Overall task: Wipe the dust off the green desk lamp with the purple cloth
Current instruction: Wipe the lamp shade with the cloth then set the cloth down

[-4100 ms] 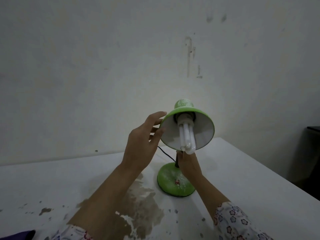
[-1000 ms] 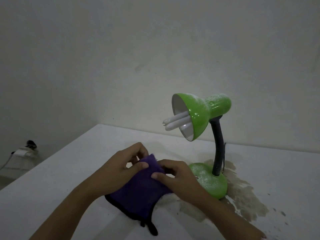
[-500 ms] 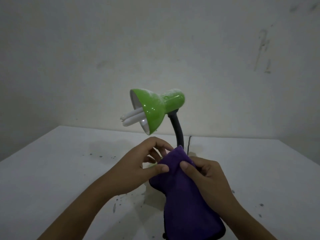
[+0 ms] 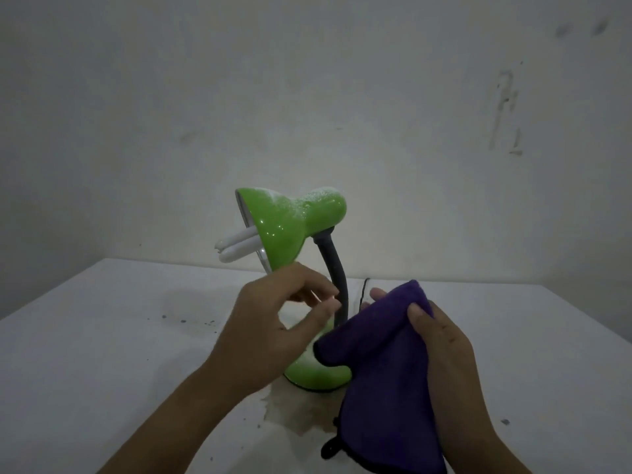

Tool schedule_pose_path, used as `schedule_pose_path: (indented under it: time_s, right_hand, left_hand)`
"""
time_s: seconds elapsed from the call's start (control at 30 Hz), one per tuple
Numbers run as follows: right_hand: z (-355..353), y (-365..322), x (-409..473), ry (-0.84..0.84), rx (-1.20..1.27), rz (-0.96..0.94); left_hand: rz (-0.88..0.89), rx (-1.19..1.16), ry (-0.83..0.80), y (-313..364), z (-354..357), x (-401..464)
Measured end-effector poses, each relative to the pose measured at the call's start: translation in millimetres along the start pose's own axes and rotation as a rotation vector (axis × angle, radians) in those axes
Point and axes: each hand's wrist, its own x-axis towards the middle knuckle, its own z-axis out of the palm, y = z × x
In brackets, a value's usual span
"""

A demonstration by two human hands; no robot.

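Cloth (image 4: 386,364) was pinched by right hand (image 4: 441,340), beside lamp (image 4: 290,222) on table (image 4: 102,336). Left hand (image 4: 273,323) was loosely curled, nothing held. Dusty shade best steadied, then wiped gently, bulb (image 4: 236,249) avoided.

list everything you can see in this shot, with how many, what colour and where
desk lamp: one, green shade and base, dark flexible neck, standing mid-table, white dust on top of the shade
bulb: one, white, sticking out of the shade to the left
cord: one, dark, behind the neck
cloth: one, purple with dark edging, in front of the lamp base
table: one, white, stained near the base
wall: one, off-white, marked at upper right
left hand: one, just below the shade, fingers loosely curled, holding nothing
right hand: one, gripping the cloth
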Motion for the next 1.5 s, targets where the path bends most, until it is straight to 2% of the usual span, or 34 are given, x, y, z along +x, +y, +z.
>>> schedule_pose_path:
  time_s: [0.1, 0.2, 0.37, 0.47, 0.53, 0.63, 0.9, 1.07, 1.17, 1.33, 1.5]
  right_hand:
    - [7, -1, 13, 0.089, 0.08, 0.116]
    - [16, -4, 25, 0.217, 0.035, 0.09]
    - [55, -23, 41, 0.306, -0.109, -0.305]
    - [82, -31, 50, 0.371, -0.111, -0.52]
    - [98, -31, 57, 0.412, -0.088, -0.6]
    - [118, -22, 64, 0.44, -0.2, -0.709]
    - [133, 15, 57, 0.25, -0.509, -0.886]
    - [119, 32, 58, 0.06, -0.56, -0.83]
    - [116, 38, 60, 0.107, -0.652, -0.892]
    - [117, 41, 58, 0.167, -0.65, -0.93]
    - [114, 26, 66, 0.209, -0.573, -0.795]
  left_hand:
    - [0.233, 0.351, 0.15, -8, -22, 8]
    - [0.181, 0.451, 0.233, -21, -45, 19]
    - [-0.245, 0.166, 0.119, -46, -71, 39]
    - [-0.386, 0.132, -0.022, -64, -74, 45]
    - [-0.422, 0.103, -0.075, -70, -71, 45]
    - [-0.438, 0.002, -0.067, -75, -64, 43]
    - [-0.44, -0.021, 0.0, -78, -61, 40]
    - [-0.443, -0.054, 0.003, -77, -60, 39]
    - [-0.452, -0.091, -0.008, -77, -60, 41]
    - [-0.431, -0.13, 0.009, -76, -55, 40]
    - [-0.389, -0.166, 0.027, -77, -53, 37]
